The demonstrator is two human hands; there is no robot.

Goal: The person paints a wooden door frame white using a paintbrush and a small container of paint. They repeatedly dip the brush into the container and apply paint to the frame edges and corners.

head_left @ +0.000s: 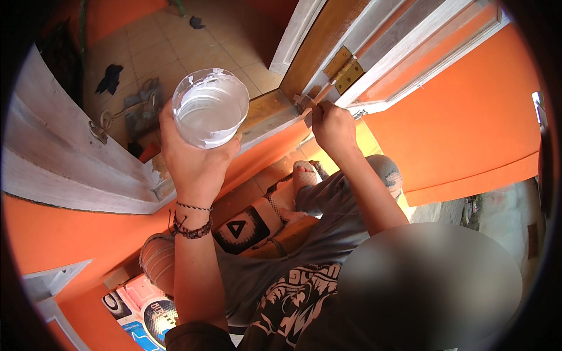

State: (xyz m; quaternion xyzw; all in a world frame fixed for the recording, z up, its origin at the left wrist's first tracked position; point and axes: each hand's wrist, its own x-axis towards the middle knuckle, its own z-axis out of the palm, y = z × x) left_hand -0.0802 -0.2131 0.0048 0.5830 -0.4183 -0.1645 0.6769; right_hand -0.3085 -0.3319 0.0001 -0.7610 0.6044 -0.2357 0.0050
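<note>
My left hand (196,161) is wrapped round a clear plastic cup (212,111) with white paint inside and white smears round its rim. The cup is held up over the window sill. To the right, my right hand (335,130) is closed in a pinch at the lower corner of the wooden window frame (316,52). In its fingers is what looks like a small paintbrush (308,117), mostly hidden by the hand and touching or very near the frame. Just above that hand is a brass hinge (344,70) joining the frame and a white-washed shutter (404,64).
Another whitish shutter (64,140) swings out at the left. Beyond the sill (266,117) lies a tiled floor (158,41) with dark scraps and a grey bag (143,108). Orange walls (468,128) flank the opening. My bent legs and a printed box (146,316) are below.
</note>
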